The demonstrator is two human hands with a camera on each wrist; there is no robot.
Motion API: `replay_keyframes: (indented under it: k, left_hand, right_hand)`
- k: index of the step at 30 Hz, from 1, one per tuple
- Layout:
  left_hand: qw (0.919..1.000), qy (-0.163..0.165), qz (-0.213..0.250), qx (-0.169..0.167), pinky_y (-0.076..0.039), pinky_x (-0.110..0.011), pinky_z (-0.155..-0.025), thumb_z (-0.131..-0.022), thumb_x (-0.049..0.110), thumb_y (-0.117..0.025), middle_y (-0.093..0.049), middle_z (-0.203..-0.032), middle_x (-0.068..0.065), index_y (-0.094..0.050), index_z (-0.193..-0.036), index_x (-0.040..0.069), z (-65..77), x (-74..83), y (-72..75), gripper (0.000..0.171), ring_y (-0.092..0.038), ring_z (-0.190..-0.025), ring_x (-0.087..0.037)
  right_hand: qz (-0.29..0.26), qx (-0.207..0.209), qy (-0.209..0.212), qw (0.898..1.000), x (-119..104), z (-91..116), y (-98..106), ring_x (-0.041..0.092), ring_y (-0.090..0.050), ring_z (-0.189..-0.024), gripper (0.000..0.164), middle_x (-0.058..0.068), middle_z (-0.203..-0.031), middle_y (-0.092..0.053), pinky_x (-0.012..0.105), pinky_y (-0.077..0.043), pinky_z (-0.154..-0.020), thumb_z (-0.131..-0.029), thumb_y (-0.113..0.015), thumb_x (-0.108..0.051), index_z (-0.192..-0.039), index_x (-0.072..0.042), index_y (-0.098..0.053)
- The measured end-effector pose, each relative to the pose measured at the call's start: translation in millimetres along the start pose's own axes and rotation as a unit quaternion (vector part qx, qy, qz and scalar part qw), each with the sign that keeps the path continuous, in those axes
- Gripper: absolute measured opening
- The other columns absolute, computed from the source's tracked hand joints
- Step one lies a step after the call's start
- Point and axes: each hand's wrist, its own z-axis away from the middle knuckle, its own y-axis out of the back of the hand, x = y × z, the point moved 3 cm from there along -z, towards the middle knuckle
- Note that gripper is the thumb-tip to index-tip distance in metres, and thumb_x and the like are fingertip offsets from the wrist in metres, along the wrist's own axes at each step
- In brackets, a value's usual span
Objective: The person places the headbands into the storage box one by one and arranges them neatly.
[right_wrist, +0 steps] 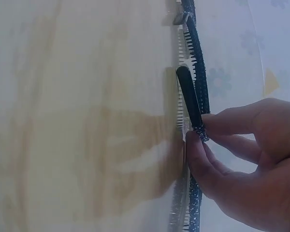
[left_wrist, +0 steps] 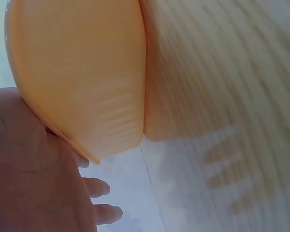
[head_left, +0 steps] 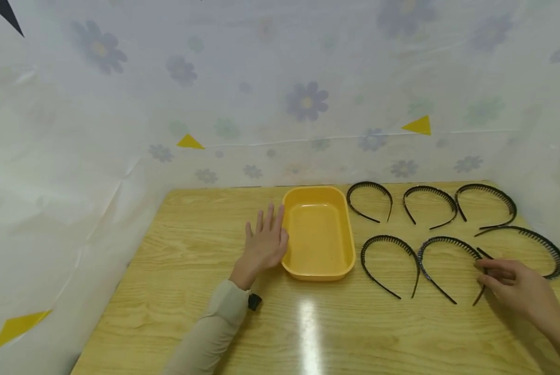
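On the right side of the wooden table point(head_left: 177, 260), my right hand point(head_left: 516, 289) pinches the right arm of a dark, glittery headband point(head_left: 450, 239) between thumb and fingers; this band lies in the front row, its left side against a plain-looking headband point(head_left: 389, 238). Just to the right of it is the outermost headband point(head_left: 558, 253), partly hidden behind my hand; three more headbands, a left one point(head_left: 370, 184), a middle one point(head_left: 430, 188) and a right one point(head_left: 488, 187), lie along the back edge. At the middle of the table sits a yellow tray point(head_left: 315, 239); my left hand point(head_left: 263, 245) rests against its left rim, fingers straight and slightly spread; my pale sleeve point(head_left: 214, 323) reaches the wrist.
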Motion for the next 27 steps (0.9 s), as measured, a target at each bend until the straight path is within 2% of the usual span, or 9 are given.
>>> replay_keyframes:
  k: [1,2,4,7,9,12,15,20,27]
  left_hand:
    - [1.0,0.0,0.0,0.001,-0.002,-0.069,-0.119,-0.111,0.033,-0.016,0.0,-0.172,-0.01,-0.002,-0.168,0.02,-0.1,0.4,-0.9,0.06,0.003,-0.157,-0.038]
    - [1.0,0.001,-0.002,0.001,-0.002,-0.068,-0.119,-0.111,0.033,-0.016,0.0,-0.172,-0.01,-0.002,-0.167,0.019,0.1,1.2,-1.4,0.06,0.003,-0.157,-0.037]
    - [1.0,0.002,-0.005,0.001,-0.002,-0.067,-0.119,-0.111,0.033,-0.017,0.001,-0.173,-0.008,-0.002,-0.167,0.02,0.1,1.9,-2.7,0.06,0.002,-0.157,-0.037]
    - [1.0,-0.001,-0.003,0.001,-0.002,-0.067,-0.12,-0.111,0.032,-0.018,0.002,-0.173,-0.007,-0.002,-0.167,0.019,0.7,2.6,-3.3,0.06,0.002,-0.157,-0.037]
    - [1.0,-0.003,-0.006,0.005,-0.002,-0.067,-0.12,-0.111,0.033,-0.019,0.002,-0.173,-0.006,-0.002,-0.167,0.02,0.8,2.3,-2.2,0.06,0.002,-0.157,-0.037]
    - [0.9997,-0.008,-0.017,0.016,-0.005,-0.067,-0.12,-0.112,0.033,-0.02,-0.001,-0.173,-0.007,-0.006,-0.168,0.02,0.2,0.5,0.6,0.059,0.002,-0.157,-0.036]
    - [0.9993,-0.015,-0.022,0.027,-0.006,-0.067,-0.12,-0.112,0.033,-0.02,-0.002,-0.173,-0.007,-0.009,-0.168,0.02,-0.3,-2.0,2.1,0.058,0.001,-0.157,-0.036]
    - [0.9995,-0.023,-0.009,0.018,-0.005,-0.066,-0.12,-0.113,0.035,-0.018,0.003,-0.172,-0.002,-0.007,-0.167,0.018,3.4,-3.8,1.3,0.058,0.004,-0.157,-0.032]
    - [0.9995,-0.022,-0.007,0.023,-0.006,-0.064,-0.121,-0.113,0.036,-0.017,0.004,-0.172,0.0,-0.005,-0.167,0.019,4.0,-4.9,3.7,0.058,0.005,-0.157,-0.03]
  right_hand:
    - [-0.001,-0.001,-0.001,1.0,0.8,-0.1,0.9,-0.005,-0.063,-0.077,0.037,0.035,-0.113,-0.066,0.033,-0.056,-0.06,-0.097,-0.073,-0.017,-0.123,0.009,-0.067]
    - [-0.004,-0.001,-0.002,1.0,1.7,0.2,1.3,-0.014,-0.056,-0.075,0.039,0.032,-0.109,-0.068,0.033,-0.056,-0.06,-0.097,-0.074,-0.017,-0.125,0.009,-0.066]
    - [-0.008,-0.002,-0.007,1.0,3.1,1.2,1.9,-0.023,-0.044,-0.074,0.044,0.028,-0.105,-0.07,0.029,-0.054,-0.059,-0.097,-0.074,-0.018,-0.129,0.01,-0.063]
    - [-0.018,-0.01,-0.013,1.0,4.6,3.5,2.8,-0.023,-0.045,-0.073,0.051,0.028,-0.105,-0.07,0.029,-0.054,-0.058,-0.098,-0.073,-0.018,-0.135,0.013,-0.057]
    - [-0.023,-0.014,-0.018,0.999,5.1,5.2,2.7,-0.022,-0.047,-0.074,0.053,0.032,-0.109,-0.069,0.023,-0.052,-0.056,-0.099,-0.071,-0.018,-0.137,0.014,-0.055]
    - [-0.029,-0.019,-0.027,0.999,5.7,6.2,3.1,-0.021,-0.049,-0.074,0.051,0.035,-0.116,-0.067,0.023,-0.052,-0.056,-0.101,-0.069,-0.016,-0.139,0.014,-0.054]
    - [-0.031,-0.016,-0.041,0.999,5.9,6.5,4.3,-0.021,-0.048,-0.074,0.048,0.033,-0.115,-0.068,0.02,-0.05,-0.057,-0.101,-0.067,-0.014,-0.139,0.012,-0.055]
    - [-0.023,0.0,-0.038,0.999,5.8,6.4,4.5,-0.023,-0.044,-0.076,0.043,0.034,-0.118,-0.066,0.016,-0.045,-0.058,-0.099,-0.069,-0.009,-0.136,0.01,-0.058]
    - [-0.02,-0.005,-0.027,0.999,3.8,5.1,6.2,-0.025,-0.042,-0.077,0.043,0.039,-0.123,-0.061,0.022,-0.05,-0.056,-0.1,-0.067,-0.01,-0.136,0.011,-0.058]
